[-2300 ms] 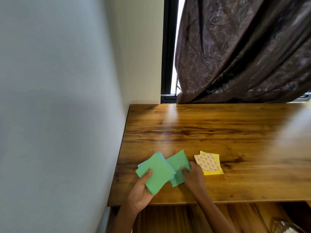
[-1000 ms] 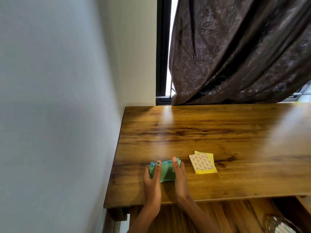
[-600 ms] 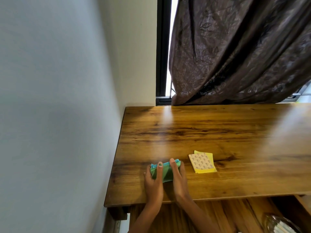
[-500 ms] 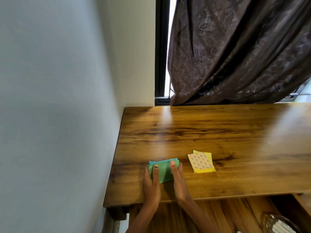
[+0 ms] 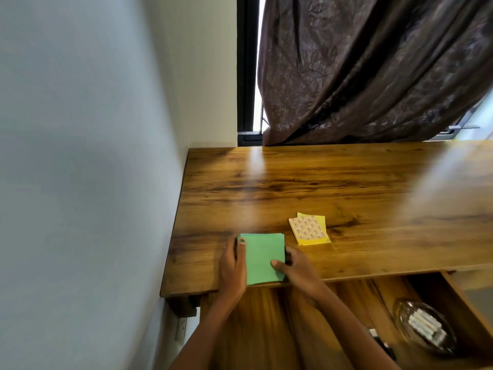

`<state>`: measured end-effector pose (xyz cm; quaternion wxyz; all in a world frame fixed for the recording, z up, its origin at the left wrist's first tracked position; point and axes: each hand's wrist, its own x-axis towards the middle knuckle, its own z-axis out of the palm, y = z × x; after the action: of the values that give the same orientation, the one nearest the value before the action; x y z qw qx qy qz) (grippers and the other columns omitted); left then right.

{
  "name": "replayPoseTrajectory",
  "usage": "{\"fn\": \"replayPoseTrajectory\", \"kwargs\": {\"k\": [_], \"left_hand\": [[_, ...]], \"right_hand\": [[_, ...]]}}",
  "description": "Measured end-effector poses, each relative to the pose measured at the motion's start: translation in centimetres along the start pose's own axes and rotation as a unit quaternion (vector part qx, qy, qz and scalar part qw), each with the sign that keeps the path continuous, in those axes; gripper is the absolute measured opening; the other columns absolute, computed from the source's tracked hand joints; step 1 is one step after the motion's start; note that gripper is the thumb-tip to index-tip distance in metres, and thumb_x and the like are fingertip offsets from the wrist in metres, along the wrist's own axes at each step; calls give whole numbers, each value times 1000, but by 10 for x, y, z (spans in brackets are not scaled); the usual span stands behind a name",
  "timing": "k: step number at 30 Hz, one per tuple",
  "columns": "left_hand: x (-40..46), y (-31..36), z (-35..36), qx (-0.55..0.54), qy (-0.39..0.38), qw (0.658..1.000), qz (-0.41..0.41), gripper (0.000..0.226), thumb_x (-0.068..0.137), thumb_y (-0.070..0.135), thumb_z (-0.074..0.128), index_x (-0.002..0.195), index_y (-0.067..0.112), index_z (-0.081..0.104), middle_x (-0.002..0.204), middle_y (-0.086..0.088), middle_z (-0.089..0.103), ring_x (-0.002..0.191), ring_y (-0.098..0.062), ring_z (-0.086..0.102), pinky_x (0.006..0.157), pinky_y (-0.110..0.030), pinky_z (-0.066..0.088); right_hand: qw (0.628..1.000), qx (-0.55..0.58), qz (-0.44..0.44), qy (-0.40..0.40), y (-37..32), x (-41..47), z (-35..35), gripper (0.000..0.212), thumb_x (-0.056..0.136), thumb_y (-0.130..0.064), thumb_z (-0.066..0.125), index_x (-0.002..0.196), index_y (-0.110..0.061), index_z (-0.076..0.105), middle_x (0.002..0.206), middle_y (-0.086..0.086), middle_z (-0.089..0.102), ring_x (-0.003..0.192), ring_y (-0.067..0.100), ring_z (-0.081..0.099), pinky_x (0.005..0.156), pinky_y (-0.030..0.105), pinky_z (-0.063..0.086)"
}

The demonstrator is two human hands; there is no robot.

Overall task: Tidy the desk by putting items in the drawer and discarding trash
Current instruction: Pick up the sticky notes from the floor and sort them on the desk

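Observation:
A squared-up stack of green paper squares (image 5: pixel 262 256) lies flat near the front edge of the wooden desk (image 5: pixel 333 188). My left hand (image 5: pixel 232 265) presses against the stack's left side, fingers along its edge. My right hand (image 5: pixel 296 269) holds the right side, thumb on top of the paper. To the right lies a small pile of yellow notes (image 5: pixel 310 232) with a patterned beige sheet on top, untouched. Below the desk's front edge an open wooden drawer (image 5: pixel 453 297) shows.
Inside the drawer at the lower right sits a clear glass dish (image 5: pixel 424 327) with white items in it. A white wall (image 5: pixel 80 182) runs along the desk's left side. A dark curtain (image 5: pixel 373 68) hangs behind the desk's far edge.
The green sheets, spread apart earlier, were stood on edge and squared between both hands. The stack now lies flat near the desk's front edge, held on both sides.

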<state>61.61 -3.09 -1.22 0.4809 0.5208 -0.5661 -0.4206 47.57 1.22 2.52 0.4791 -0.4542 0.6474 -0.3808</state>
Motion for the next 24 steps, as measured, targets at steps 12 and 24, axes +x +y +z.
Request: {"fn": "replayPoseTrajectory", "kwargs": {"k": [12,24], "left_hand": [[9,-20,-20,121,-5,988,93,49,93,46,27,106,16,64,94,-4,66,86,-15,60,73,-31,48],[5,-22,-21,193,3,976,99,50,95,46,24,104,22,68,98,6,69,95,-9,59,79,-34,51]], "right_hand": [[951,-105,185,-226,53,-35,16,31,85,-8,64,115,-11,58,111,5,66,102,17,64,79,27,56],[952,-115,203,-201,100,-55,70,46,83,-3,64,127,-7,51,128,8,58,111,14,56,78,19,53]]}}
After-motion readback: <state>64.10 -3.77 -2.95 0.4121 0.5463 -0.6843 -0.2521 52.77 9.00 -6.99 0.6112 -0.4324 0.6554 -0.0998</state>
